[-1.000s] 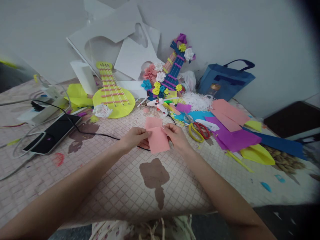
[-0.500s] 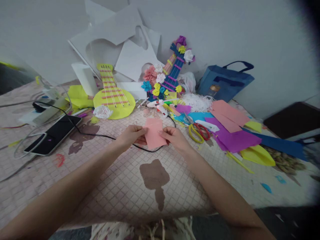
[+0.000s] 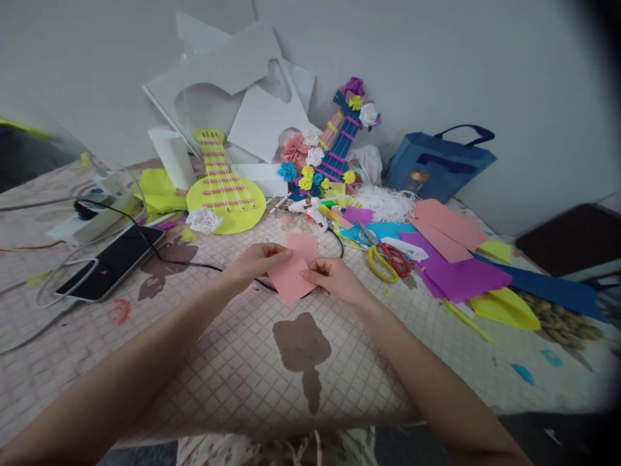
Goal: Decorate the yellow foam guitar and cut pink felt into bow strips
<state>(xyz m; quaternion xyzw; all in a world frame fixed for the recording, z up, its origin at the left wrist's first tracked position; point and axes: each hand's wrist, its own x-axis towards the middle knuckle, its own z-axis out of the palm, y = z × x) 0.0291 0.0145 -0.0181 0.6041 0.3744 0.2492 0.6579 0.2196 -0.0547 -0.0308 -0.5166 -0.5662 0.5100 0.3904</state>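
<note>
— Tilted since a moment ago, the pink paper [image 3: 291,277] now hangs corner-down, low over the surface [image 3: 242,362].
— And the hands?
— Left hand [image 3: 257,261] and right hand [image 3: 336,281] each have a grip clamped on its edges, near the red-and-yellow scissors [image 3: 388,261].

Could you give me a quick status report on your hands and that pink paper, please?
Left hand and right hand both pinch the pink paper. Paper low over the mat. Black cable runs under it; scissors apart, right.
</note>
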